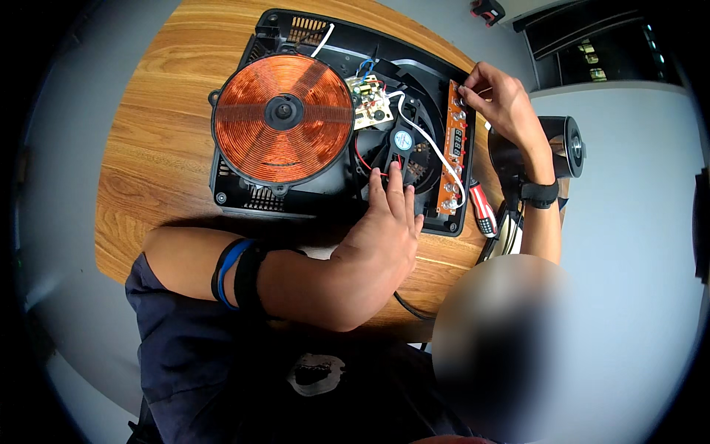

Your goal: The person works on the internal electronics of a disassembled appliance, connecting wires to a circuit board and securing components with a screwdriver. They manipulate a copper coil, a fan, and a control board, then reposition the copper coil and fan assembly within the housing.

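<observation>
An opened induction cooker in a black plastic housing (296, 209) lies on the wooden table. Its copper coil (296, 152) fills the left part, with a small circuit board (379, 117) beside it and a round cooling fan (377, 152) to the right. My left hand (384, 226) reaches in from below, fingers stretched out and fingertips resting on the fan. Along the right edge runs a narrow orange control board (449, 174) with a digit display. My right hand (503, 100) pinches at this board's far end; what lies between the fingertips is too small to make out.
A red and white screwdriver handle (483, 211) lies right of the housing. Beyond it stands a black cylindrical device (569, 144) near the wooden table's (148, 148) right edge. A white cable (429, 137) crosses the fan to the control board. A black cord (410, 308) lies near me.
</observation>
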Available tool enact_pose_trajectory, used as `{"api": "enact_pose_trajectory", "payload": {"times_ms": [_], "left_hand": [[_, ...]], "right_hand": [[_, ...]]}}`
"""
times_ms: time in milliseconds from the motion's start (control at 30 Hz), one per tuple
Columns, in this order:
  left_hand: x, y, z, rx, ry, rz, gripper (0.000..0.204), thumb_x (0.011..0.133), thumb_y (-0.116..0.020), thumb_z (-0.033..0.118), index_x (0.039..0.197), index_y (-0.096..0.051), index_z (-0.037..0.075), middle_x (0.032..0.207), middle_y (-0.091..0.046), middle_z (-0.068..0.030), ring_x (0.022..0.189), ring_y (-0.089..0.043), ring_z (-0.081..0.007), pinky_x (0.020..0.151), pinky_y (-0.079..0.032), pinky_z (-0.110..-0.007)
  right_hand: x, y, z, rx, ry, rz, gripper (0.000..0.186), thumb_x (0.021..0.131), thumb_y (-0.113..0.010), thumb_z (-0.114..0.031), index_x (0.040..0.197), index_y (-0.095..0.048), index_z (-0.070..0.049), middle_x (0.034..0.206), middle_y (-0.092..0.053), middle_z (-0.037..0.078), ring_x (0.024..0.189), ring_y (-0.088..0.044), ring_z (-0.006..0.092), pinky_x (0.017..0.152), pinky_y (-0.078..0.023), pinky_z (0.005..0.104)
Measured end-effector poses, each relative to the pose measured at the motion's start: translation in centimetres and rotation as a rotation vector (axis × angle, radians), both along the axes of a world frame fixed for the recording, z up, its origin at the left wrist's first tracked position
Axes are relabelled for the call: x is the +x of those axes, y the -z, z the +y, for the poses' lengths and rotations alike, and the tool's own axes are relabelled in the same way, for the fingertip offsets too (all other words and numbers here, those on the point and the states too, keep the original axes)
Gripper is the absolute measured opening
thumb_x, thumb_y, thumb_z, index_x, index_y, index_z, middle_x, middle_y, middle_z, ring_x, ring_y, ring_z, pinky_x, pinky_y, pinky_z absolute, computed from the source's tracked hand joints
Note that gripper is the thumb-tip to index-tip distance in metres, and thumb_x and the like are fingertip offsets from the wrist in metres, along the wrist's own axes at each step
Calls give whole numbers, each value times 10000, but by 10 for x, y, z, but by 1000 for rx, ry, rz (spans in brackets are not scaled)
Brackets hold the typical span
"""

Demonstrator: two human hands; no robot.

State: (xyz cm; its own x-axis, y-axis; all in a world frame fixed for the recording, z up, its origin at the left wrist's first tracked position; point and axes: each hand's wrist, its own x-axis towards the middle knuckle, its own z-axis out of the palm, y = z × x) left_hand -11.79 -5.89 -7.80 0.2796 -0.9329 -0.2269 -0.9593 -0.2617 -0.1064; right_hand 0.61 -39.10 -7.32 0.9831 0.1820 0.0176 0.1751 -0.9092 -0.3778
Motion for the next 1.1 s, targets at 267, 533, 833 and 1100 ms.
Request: {"api": "enact_pose_trajectory", "payload": {"times_ms": [267, 533, 833, 1100], "left_hand": [[-4, 6, -1, -49, -30, -15, 572, 1199, -504, 257, 1736, -582, 78, 1790, -524, -290, 1640, -439, -639, 1320, -349, -790], [-3, 5, 1, -46, -21, -20, 571, 1197, -507, 255, 1739, -583, 88, 1785, -531, -290, 1637, -442, -641, 1318, -353, -790], [-2, 4, -1, -42, -17, -25, 572, 1201, -500, 239, 1752, -566, 95, 1781, -533, -296, 1635, -441, -645, 1309, -364, -791], [-1, 7, 0, -50, -13, -22, 565, 1202, -518, 241, 1743, -572, 84, 1767, -543, -304, 1627, -450, -647, 1295, -385, -790]], "right_hand": [[2, 10, 0, 51, -97, -154, 164, 1054, -842, -124, 1096, -762, 14, 1008, -842, 156, 961, -844, 316, 884, -667, 430], [5, 0, 4, -42, -27, -4, 149, 1076, -813, -59, 1055, -698, 35, 1056, -846, 158, 1098, -858, 276, 987, -690, 421], [8, 14, -13, 37, -70, -55, 176, 1060, -843, -129, 1110, -745, 9, 1031, -849, 168, 991, -860, 310, 895, -679, 423], [0, -2, -12, 133, -60, 8, 134, 1108, -787, -79, 1112, -709, 30, 1157, -866, 165, 1195, -852, 258, 1047, -685, 406]]}}
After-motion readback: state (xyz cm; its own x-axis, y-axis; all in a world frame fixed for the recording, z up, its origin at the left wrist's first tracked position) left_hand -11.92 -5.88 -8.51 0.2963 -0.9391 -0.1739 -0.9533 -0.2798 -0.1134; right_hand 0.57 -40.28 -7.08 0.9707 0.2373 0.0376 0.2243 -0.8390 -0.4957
